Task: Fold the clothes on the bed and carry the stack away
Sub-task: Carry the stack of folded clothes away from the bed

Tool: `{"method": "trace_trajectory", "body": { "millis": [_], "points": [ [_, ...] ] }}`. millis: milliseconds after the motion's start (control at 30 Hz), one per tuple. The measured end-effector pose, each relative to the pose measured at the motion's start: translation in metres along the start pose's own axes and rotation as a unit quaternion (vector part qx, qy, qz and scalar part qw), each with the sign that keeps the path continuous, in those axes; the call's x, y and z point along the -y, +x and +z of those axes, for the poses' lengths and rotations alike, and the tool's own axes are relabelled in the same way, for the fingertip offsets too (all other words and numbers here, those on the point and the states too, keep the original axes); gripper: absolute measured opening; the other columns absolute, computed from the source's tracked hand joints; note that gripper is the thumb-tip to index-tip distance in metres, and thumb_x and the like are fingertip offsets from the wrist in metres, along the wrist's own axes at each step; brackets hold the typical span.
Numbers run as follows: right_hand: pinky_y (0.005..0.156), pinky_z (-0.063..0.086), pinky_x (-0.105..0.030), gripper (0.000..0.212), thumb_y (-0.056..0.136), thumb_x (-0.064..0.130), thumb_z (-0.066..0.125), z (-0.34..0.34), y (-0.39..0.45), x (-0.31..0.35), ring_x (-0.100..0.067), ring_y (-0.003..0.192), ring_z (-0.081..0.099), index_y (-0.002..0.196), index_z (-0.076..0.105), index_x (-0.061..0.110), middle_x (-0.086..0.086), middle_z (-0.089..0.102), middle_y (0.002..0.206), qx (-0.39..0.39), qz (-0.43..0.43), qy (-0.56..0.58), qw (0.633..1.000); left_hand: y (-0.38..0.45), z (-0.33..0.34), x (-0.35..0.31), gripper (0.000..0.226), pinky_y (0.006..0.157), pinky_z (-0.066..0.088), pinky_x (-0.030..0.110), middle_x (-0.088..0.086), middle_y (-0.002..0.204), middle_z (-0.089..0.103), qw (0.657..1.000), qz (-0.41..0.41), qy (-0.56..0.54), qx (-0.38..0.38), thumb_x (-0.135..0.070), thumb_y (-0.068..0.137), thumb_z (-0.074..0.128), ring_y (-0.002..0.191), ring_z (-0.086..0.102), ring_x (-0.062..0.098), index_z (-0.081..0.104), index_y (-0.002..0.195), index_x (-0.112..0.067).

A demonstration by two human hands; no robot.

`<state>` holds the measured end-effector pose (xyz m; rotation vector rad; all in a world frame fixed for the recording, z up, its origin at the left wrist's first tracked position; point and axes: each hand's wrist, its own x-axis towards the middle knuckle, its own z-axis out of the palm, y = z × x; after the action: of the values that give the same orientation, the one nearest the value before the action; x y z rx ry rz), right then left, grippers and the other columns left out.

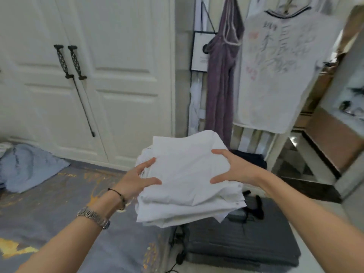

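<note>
the stack of folded white clothes [189,180] is held between both hands, clear of the bed [59,213] and raised in front of the body. the left hand [136,182] is clamped on the stack's left edge: the thumb is laid across the top layer and the index finger is spread over the upper corner, while the remaining fingers are hidden beneath the fabric. the right hand [234,168] is set on the right edge in the same manner, thumb and index finger splayed wide on the top surface, the other fingers presumably underneath, though this cannot be confirmed.

the stack lies directly between the two grips, its longer side running away from the body and slightly to the right. both hands are about equally near; neither is favoured. both forearms are extended forward and converge on the load, the left wrist bearing a metal watch [93,217] and a dark cord bracelet [116,192].

the lower layers are seen to sag and splay at the near right corner, so slippage there is judged the main risk. a dark suitcase [236,243] lies on the floor below the stack, beside the bed. a crumpled blue garment [29,164] is left on the bed at far left.
</note>
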<state>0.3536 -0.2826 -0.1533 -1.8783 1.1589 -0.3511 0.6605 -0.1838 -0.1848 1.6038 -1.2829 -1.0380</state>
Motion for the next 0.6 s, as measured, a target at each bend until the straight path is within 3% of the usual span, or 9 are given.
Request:
{"method": "trace_trajectory", "body": {
  "millis": [100, 167, 267, 467, 600],
  "points": [
    [0.07, 0.039, -0.01, 0.104, 0.053, 0.048, 0.086, -0.048, -0.052, -0.029, -0.003, 0.118, 0.032, 0.137, 0.024, 0.048, 0.018, 0.022, 0.148, -0.045, 0.024, 0.02, 0.999, 0.013, 0.058, -0.045, 0.075, 0.096, 0.031, 0.021, -0.01, 0.139, 0.043, 0.998, 0.028, 0.032, 0.044, -0.023, 0.066, 0.082, 0.119, 0.038, 0.004, 0.047, 0.13, -0.039],
    [0.082, 0.039, -0.013, 0.104, 0.054, 0.049, 0.085, -0.08, -0.085, -0.052, -0.005, 0.12, 0.031, 0.138, 0.022, 0.048, 0.016, 0.021, 0.149, -0.07, 0.04, 0.016, 0.997, 0.019, 0.101, -0.07, 0.073, 0.098, 0.03, 0.021, -0.01, 0.139, 0.043, 0.996, 0.044, 0.034, 0.071, -0.02, 0.069, 0.08, 0.119, 0.038, 0.004, 0.047, 0.131, -0.036],
    [0.102, 0.035, -0.029, 0.108, 0.053, 0.051, 0.085, -0.127, -0.129, -0.088, -0.012, 0.13, 0.03, 0.14, 0.022, 0.046, 0.013, 0.02, 0.151, -0.101, 0.066, 0.022, 0.992, 0.025, 0.168, -0.101, 0.072, 0.098, 0.028, 0.02, -0.011, 0.136, 0.042, 0.992, 0.052, 0.033, 0.113, -0.019, 0.07, 0.079, 0.118, 0.036, 0.002, 0.046, 0.133, -0.035],
    [0.097, 0.044, -0.031, 0.106, 0.056, 0.042, 0.086, -0.208, -0.18, -0.167, -0.015, 0.126, 0.036, 0.141, 0.023, 0.041, 0.01, 0.022, 0.15, -0.122, 0.08, 0.047, 0.988, 0.039, 0.291, -0.142, 0.072, 0.103, 0.025, 0.02, -0.01, 0.142, 0.04, 0.987, 0.058, 0.039, 0.144, -0.016, 0.071, 0.078, 0.122, 0.033, 0.001, 0.047, 0.133, -0.031],
    [0.099, 0.042, -0.032, 0.108, 0.056, 0.045, 0.085, -0.248, -0.184, -0.213, -0.016, 0.127, 0.033, 0.141, 0.02, 0.041, 0.008, 0.023, 0.148, -0.118, 0.078, 0.047, 0.989, 0.056, 0.348, -0.159, 0.073, 0.102, 0.025, 0.019, -0.012, 0.141, 0.038, 0.988, 0.052, 0.033, 0.143, -0.013, 0.07, 0.078, 0.125, 0.03, 0.001, 0.047, 0.134, -0.029]
  ]
}}
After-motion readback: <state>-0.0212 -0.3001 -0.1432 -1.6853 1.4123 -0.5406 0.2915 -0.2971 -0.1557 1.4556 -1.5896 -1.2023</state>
